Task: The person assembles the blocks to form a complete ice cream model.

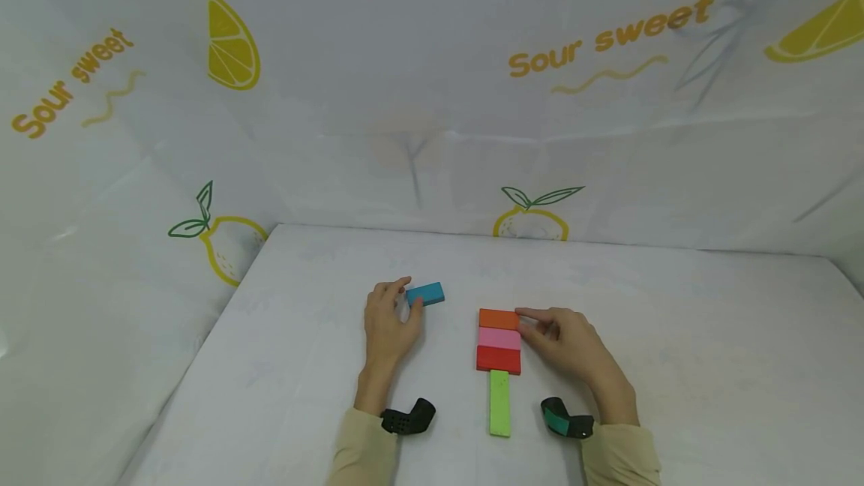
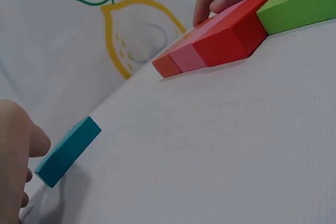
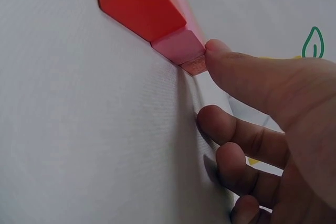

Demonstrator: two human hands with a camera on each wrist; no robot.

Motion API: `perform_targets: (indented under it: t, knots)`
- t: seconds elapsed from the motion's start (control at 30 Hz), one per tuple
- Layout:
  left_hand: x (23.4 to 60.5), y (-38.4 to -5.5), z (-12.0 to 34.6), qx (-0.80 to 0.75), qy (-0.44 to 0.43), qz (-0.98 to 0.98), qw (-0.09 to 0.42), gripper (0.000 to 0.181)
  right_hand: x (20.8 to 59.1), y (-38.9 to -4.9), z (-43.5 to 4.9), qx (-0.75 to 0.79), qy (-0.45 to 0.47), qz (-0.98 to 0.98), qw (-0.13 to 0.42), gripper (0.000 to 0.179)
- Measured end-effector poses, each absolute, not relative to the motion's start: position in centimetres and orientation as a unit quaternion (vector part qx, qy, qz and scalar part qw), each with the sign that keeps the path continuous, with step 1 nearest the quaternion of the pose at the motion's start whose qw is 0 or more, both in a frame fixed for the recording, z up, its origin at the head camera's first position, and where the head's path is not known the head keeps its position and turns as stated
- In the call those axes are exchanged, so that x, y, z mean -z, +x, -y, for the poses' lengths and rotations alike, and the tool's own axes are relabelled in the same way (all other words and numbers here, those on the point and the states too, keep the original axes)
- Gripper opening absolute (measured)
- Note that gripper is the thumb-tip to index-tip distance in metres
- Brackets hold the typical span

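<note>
In the head view my left hand (image 1: 391,325) pinches the left end of a blue rectangular block (image 1: 427,294), thumb on the near side. That block (image 2: 68,151) stands out from the fingertips in the left wrist view, a shadow beside it. My right hand (image 1: 570,340) touches the right end of an orange block (image 1: 498,319) with thumb and index fingertips. Seen from the right wrist, the thumb (image 3: 236,69) lies at the orange and pink corner, other fingers loosely bent. A pink block (image 1: 499,338) and a red block (image 1: 498,359) lie against the orange one, in a stack-like row.
A light green block (image 1: 499,403) extends lengthwise from the red block toward me. The white-covered table (image 1: 304,396) meets a white sheet (image 1: 378,66) with lemon prints behind it. Black wrist devices (image 1: 409,418) are worn on both wrists.
</note>
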State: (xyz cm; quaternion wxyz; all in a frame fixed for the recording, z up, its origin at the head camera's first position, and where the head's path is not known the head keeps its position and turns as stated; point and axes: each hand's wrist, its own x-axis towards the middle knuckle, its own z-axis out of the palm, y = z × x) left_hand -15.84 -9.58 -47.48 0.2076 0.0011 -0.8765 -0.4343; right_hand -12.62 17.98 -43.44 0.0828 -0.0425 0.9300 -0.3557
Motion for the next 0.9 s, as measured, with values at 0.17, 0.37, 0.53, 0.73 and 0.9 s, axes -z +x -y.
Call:
perform_targets:
  t: [0.17,0.37,0.53,0.73,0.9]
  knots:
    - [47.18,-15.72,9.43,0.423,0.012,0.886,0.190,0.038,43.44,-12.67,-17.96,0.354,-0.042,-0.931,0.081,0.039]
    - [46.97,-15.66,9.33,0.412,0.028,0.893,0.180,0.039,43.42,-12.69,-17.90,0.353,-0.044,-0.931,0.081,0.038]
    - [46.96,-15.64,9.24,0.408,0.032,0.895,0.179,0.038,43.41,-12.74,-17.90,0.353,-0.047,-0.931,0.077,0.038]
    - [47.06,-15.64,9.11,0.404,0.021,0.895,0.186,0.034,43.40,-12.67,-17.90,0.350,-0.040,-0.932,0.084,0.039]
    - [47.30,-15.73,9.00,0.386,0.011,0.903,0.188,0.032,43.37,-12.59,-17.91,0.350,-0.035,-0.932,0.086,0.039]
